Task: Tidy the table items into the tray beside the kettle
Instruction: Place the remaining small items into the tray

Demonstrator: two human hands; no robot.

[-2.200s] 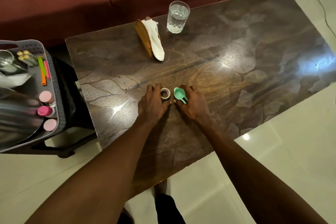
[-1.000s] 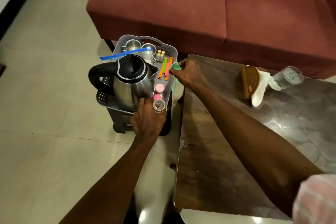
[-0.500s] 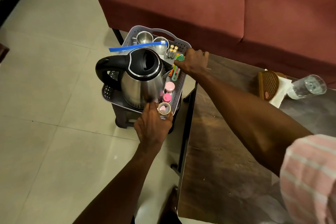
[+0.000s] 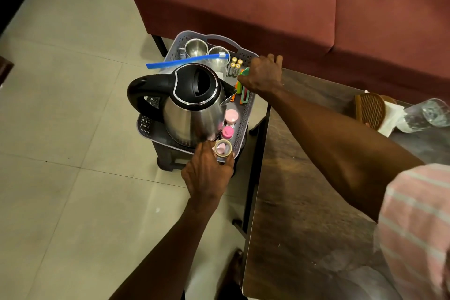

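The left hand [image 4: 207, 173] pinches a tape roll [image 4: 222, 148] over the near corner of the grey tray [image 4: 246, 124], beside the kettle [image 4: 192, 105]. Beyond it the right hand [image 4: 263, 75] grips a green scoop [image 4: 244, 73] above the tray's coloured clips [image 4: 243, 97]
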